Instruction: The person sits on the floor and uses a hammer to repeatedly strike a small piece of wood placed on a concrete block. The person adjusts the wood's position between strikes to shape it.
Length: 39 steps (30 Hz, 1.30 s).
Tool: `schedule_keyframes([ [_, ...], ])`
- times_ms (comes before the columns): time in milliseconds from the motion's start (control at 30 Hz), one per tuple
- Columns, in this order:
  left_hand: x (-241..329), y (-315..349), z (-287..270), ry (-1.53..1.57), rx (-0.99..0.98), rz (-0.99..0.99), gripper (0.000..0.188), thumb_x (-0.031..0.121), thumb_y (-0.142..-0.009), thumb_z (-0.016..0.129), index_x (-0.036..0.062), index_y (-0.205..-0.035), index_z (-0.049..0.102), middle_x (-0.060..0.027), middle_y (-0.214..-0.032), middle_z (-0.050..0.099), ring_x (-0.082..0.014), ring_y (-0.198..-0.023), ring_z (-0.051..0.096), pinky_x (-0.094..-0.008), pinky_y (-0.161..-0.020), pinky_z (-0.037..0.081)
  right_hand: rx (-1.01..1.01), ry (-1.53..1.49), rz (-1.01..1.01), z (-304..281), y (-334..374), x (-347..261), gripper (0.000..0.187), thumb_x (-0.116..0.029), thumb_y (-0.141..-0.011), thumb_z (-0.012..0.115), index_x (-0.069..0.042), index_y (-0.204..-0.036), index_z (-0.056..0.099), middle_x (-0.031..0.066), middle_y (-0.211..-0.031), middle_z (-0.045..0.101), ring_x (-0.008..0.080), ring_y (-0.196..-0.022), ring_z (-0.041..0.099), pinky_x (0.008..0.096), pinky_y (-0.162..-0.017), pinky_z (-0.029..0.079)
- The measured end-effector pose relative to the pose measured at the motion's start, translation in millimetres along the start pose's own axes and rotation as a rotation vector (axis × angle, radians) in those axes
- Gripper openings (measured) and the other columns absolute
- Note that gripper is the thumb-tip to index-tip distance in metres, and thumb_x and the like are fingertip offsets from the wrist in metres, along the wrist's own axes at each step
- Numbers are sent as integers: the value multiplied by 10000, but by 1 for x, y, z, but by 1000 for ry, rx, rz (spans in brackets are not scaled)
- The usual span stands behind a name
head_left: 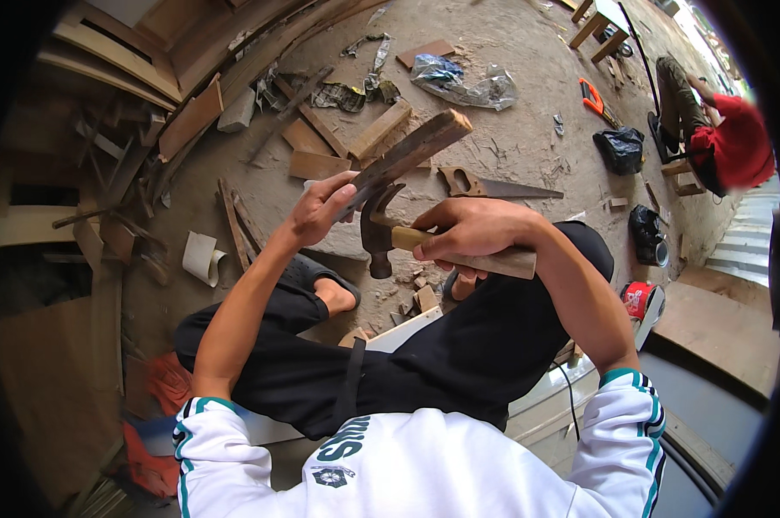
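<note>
My left hand (319, 210) is closed round the near end of a dark, rough wooden board (405, 162), which slants up and away to the right. In my right hand (474, 231) is a claw hammer (378, 233), gripped by its wooden handle close to the head. The hammer's claw points up beside the board's lower edge, and its striking face points down. Whether the claw touches the board I cannot tell. Beyond my right hand a handsaw (500, 185) with a wooden handle lies on the ground.
Wood offcuts (380, 129) and a clear plastic bag (464, 81) lie on the dusty ground ahead. Scrap boards (191, 116) pile up at left. An orange-handled saw (594, 97) and a black bag (619, 149) lie at right, near a seated person in red (735, 142).
</note>
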<state>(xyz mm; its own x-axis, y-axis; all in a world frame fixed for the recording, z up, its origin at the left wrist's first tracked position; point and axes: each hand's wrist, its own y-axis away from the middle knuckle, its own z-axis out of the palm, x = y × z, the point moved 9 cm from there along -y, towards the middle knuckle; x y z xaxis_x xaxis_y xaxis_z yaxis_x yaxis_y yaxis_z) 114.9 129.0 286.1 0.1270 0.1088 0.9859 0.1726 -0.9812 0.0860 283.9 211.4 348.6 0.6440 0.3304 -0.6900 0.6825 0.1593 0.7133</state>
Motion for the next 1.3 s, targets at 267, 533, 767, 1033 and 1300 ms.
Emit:
schedule_keyframes([
  [267,6,2,-7,-114,5,21,407,341,-1071,471,21,-1280,611,5,-778,573,-82,-667,525,-254,-633,465,133,-165,-74,-11,15,9,426,-310,-939,674,23,-1200,621,32,-736,633,114,-524,596,275,-496,500],
  [533,-6,-12,2,-86,30,-100,548,535,-1051,441,16,-1006,612,-21,-725,557,-89,-573,498,-278,-519,423,254,-406,-202,-20,18,18,406,-220,-877,747,35,-1174,639,26,-694,600,100,-499,563,273,-430,444],
  [767,-7,-17,-3,-407,230,-55,624,580,-1033,438,-8,-842,523,-151,-698,513,-277,-596,509,-396,-599,432,298,-505,-250,-22,14,29,233,-163,-857,706,26,-988,667,35,-679,597,112,-507,578,280,-426,458],
  [1033,-6,-26,11,-501,274,-54,654,596,-1016,454,-24,-871,604,-232,-713,582,-369,-648,548,-436,-624,433,340,-628,-180,-14,3,49,237,-197,-887,705,21,-970,664,29,-677,588,113,-518,575,286,-431,451],
  [1300,-15,-31,15,-556,249,-96,663,604,-1007,458,-21,-882,641,-258,-742,617,-432,-709,609,-467,-647,448,367,-716,-155,-6,-13,63,213,-207,-912,694,0,-939,652,39,-681,591,120,-515,567,297,-443,451],
])
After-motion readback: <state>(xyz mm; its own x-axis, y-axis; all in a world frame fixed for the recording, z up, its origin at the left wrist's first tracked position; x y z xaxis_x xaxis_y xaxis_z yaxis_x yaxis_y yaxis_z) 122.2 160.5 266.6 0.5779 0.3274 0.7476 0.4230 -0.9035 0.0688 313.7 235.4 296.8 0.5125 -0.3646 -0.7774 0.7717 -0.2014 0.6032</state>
